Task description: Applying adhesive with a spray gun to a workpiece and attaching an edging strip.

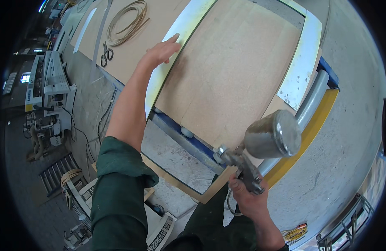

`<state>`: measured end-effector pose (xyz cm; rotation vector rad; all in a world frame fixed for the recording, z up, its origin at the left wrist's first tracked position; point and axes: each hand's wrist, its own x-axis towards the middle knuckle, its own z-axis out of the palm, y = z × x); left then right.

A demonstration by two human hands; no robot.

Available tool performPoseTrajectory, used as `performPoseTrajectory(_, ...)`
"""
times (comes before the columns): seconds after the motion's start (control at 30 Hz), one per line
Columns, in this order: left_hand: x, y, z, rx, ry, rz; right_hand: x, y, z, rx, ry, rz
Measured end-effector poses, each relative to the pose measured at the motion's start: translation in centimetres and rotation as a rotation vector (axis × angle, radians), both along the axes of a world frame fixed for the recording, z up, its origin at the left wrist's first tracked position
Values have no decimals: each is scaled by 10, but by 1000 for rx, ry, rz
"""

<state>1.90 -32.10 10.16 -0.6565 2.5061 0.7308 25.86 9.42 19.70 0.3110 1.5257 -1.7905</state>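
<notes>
My left hand (162, 51) reaches forward with its fingers stretched out, lying on or just over the pale, yellow-tinged left strip (157, 79) of a large curved frame. Nothing shows in its fingers. Low on the right, my right hand (250, 196) is wrapped round the handle of a metal spray gun (243, 165). A round silver cup (268, 136) sits on top of the gun and hides part of the board behind it. The nozzle end points left, above the near part of the frame. A light brown board (234, 67) lies inside the frame.
Scissors (104, 55) and a coil of thin edging strip (125, 25) lie on a brown sheet at the far left. A blue support beam (180, 136) runs under the board. To the right are a grey roller (312, 100) and a yellow rail (306, 138). Machinery (57, 90) stands left.
</notes>
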Motion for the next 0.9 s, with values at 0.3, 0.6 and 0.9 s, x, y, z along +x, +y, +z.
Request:
performPoseTrajectory(0.3,16,-13,10,-286,-63,-476,23,18,-4,-94,-30,-11)
performPoseTrajectory(0.6,60,-18,-6,-372,126,-674,7,17,-5,1,10,-56)
performPoseTrajectory(0.9,82,-28,-16,-464,368,-656,11,7,-8,-2,27,-17)
